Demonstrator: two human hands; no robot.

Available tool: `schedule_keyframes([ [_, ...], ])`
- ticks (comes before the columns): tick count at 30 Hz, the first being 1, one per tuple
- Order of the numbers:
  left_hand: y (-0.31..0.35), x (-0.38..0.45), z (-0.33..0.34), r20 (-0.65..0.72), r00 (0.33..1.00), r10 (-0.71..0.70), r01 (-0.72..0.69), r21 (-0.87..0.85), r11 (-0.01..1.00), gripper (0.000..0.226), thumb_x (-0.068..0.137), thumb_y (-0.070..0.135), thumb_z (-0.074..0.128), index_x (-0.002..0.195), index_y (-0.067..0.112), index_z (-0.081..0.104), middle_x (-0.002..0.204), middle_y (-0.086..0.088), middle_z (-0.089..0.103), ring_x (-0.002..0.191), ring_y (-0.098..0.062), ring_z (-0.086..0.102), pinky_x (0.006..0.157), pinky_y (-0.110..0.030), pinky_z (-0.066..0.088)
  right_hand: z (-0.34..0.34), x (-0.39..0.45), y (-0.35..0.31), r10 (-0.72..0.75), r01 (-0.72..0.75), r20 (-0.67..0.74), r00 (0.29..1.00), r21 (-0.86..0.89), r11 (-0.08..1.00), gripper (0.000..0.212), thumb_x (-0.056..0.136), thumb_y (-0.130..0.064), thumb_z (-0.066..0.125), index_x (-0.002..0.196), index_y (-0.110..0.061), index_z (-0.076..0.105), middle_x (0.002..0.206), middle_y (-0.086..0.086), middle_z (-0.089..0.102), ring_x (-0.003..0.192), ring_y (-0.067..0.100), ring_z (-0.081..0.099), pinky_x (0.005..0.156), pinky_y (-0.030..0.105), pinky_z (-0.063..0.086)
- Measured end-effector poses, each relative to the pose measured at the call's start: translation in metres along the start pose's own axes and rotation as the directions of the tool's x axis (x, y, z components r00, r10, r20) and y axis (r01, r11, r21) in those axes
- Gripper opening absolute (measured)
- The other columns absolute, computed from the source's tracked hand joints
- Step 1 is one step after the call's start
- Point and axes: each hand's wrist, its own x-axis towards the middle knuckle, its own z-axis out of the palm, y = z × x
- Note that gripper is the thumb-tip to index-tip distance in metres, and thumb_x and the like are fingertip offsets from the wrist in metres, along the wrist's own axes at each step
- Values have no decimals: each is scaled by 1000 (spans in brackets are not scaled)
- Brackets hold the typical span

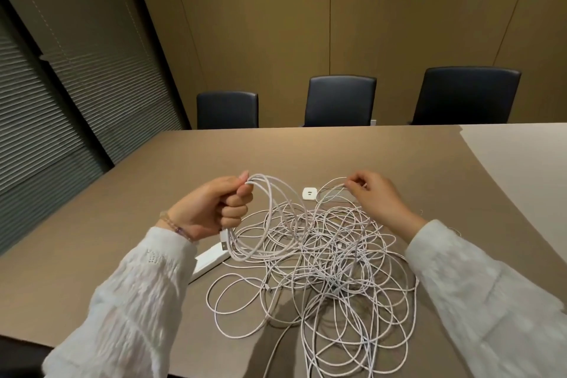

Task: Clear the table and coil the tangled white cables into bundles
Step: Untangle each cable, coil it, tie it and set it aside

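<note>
A big tangle of white cables (331, 270) lies on the brown table (122, 224) in front of me. My left hand (211, 209) is raised above the table and grips a coil of several cable loops (270, 215); a USB plug hangs below its wrist. Over the tangle's far side, my right hand (377, 193) pinches a single cable strand between thumb and fingertips. The strand runs down into the tangle.
A small white charger block (309, 193) sits beyond the tangle. A flat white box (208, 261) lies under my left forearm. Three dark chairs (340, 101) stand along the table's far edge. Blinds cover the wall at left.
</note>
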Motion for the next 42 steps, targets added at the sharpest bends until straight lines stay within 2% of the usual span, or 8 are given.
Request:
schedule_keyframes([
  [11,0,-12,4,87,982,-169,145,235,961,38,82,46,73,61,21,55,52,11,34,42,-5,23,37,-14,24,-25,7,-9,95,-38,-299,949,190,981,12,96,-19,52,98,-11,60,91,2,56,86,18,49,74,23,33],
  [19,2,10,41,-47,999,-13,37,547,837,36,92,47,50,70,20,57,67,3,43,60,-12,41,64,-21,42,-8,-22,-60,-193,131,232,953,259,957,10,93,-19,59,94,-15,67,80,-4,63,67,4,53,59,11,43],
  [22,2,17,53,-96,979,178,-44,758,651,40,96,48,43,78,17,60,82,1,54,82,-14,53,91,-36,47,-3,-26,-68,-170,8,359,918,411,912,15,93,-18,58,98,-7,68,75,1,59,57,1,49,53,12,41],
  [24,0,20,58,-103,980,171,-41,733,678,45,96,45,44,89,6,64,95,-11,63,94,-20,61,101,-45,48,-1,-23,-66,-116,-119,398,910,520,846,19,93,-19,58,100,-3,67,80,6,60,61,7,50,56,18,42],
  [27,-7,25,68,-154,979,133,-2,647,762,47,100,32,42,101,-13,56,104,-13,71,91,-20,71,81,-32,58,2,-20,-63,-61,-267,458,887,616,741,19,94,-17,57,96,-2,69,80,11,61,60,11,52,53,20,43],
  [32,-22,38,76,-317,901,296,36,734,679,35,102,33,41,79,11,54,62,7,55,47,-9,50,48,-23,36,7,-22,-59,-28,-381,487,873,717,584,32,98,-31,49,88,-7,68,74,4,63,62,9,56,57,22,42],
  [36,-26,47,74,-397,856,331,7,649,761,29,104,28,40,85,11,53,63,3,46,38,-6,32,36,-18,25,16,-26,-47,-109,-223,468,877,597,771,24,89,-27,65,102,-7,63,82,5,61,64,13,60,62,26,47],
  [42,-19,48,58,-424,888,-177,272,173,947,36,101,39,34,79,14,50,50,6,32,37,-6,23,35,-15,19,26,-22,-33,-159,-43,329,931,531,846,13,88,-13,67,84,-8,56,55,-4,51,41,12,45,53,34,46],
])
